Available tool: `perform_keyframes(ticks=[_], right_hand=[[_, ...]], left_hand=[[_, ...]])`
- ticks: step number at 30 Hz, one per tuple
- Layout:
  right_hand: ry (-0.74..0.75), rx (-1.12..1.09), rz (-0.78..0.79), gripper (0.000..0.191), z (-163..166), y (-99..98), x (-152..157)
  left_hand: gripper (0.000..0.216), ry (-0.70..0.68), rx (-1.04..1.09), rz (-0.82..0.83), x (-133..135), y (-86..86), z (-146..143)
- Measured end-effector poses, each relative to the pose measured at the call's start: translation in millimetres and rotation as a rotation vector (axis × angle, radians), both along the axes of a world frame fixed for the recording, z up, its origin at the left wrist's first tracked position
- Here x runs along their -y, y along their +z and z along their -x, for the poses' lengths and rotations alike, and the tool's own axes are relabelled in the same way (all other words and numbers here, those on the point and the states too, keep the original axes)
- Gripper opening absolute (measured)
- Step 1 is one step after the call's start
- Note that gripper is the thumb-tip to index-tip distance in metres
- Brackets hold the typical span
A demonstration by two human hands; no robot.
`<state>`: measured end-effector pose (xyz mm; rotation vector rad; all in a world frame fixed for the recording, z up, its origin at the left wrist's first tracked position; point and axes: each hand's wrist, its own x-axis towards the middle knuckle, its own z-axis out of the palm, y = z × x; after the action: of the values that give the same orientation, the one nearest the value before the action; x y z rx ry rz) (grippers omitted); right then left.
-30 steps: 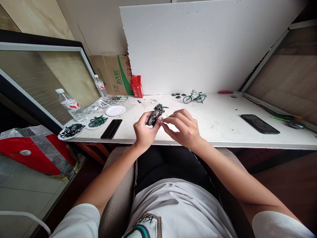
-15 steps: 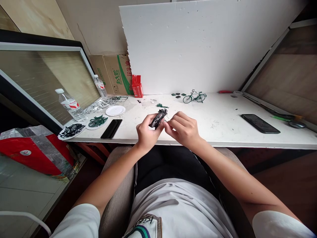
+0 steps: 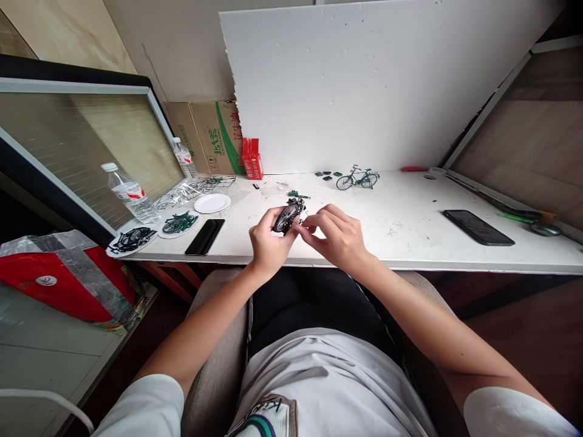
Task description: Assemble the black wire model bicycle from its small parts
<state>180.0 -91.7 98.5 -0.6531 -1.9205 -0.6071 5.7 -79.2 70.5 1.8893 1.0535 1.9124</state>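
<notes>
A small black model bicycle (image 3: 288, 217) is tilted above the front of the white table, one spoked wheel turned toward me. My left hand (image 3: 269, 240) is closed around its left and lower side. The thumb and fingertips of my right hand (image 3: 336, 235) are pinched together at the model's right side, by its small silvery parts. Whether they grip the bicycle itself or a tiny piece on it is too small to make out. Just behind lies a small green plastic part (image 3: 298, 195). A finished green model bicycle (image 3: 358, 178) stands farther back on the right.
Plates of black parts (image 3: 133, 240) and green parts (image 3: 178, 224) sit at the left, near a white plate (image 3: 212, 203) and a phone (image 3: 205, 237). Water bottles (image 3: 132, 193) stand behind them. Another phone (image 3: 478, 227) lies right. A red box (image 3: 252, 159) is at the back.
The black model bicycle has turned a little in my left hand, so its wheel shows more broadly. My right fingertips have shifted slightly along its right side.
</notes>
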Motion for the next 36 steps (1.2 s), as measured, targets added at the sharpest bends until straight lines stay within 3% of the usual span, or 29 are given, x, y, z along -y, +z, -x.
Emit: perform_keyframes(ticks=[7, 12, 16, 25, 32, 36], right_hand=[[-0.068, 0.029, 0.001, 0.04, -1.4, 1.0, 2.5], [0.023, 0.016, 0.035, 0.017, -0.8, 7.4, 6.9], [0.003, 0.042, 0.014, 0.01, 0.2, 5.7, 5.0], [-0.071, 0.073, 0.053, 0.043, -0.1, 3.0, 4.6], [0.001, 0.005, 0.135, 0.015, 0.9, 4.3, 8.4], [-0.006, 0.001, 0.076, 0.02, 2.3, 1.5, 5.1]], left_hand=[[0.028, -0.004, -0.056, -0.063, 6.0, 2.7, 0.2], [0.029, -0.025, -0.03, -0.023, 2.2, 0.9, 1.8], [0.026, 0.012, -0.015, -0.01, -1.2, -0.2, 1.4], [0.034, 0.006, -0.065, -0.039, 3.3, 2.1, 1.0], [0.028, -0.022, -0.048, -0.059, 0.3, 0.2, 1.3], [0.027, -0.005, -0.045, -0.055, -1.4, -0.8, 0.7]])
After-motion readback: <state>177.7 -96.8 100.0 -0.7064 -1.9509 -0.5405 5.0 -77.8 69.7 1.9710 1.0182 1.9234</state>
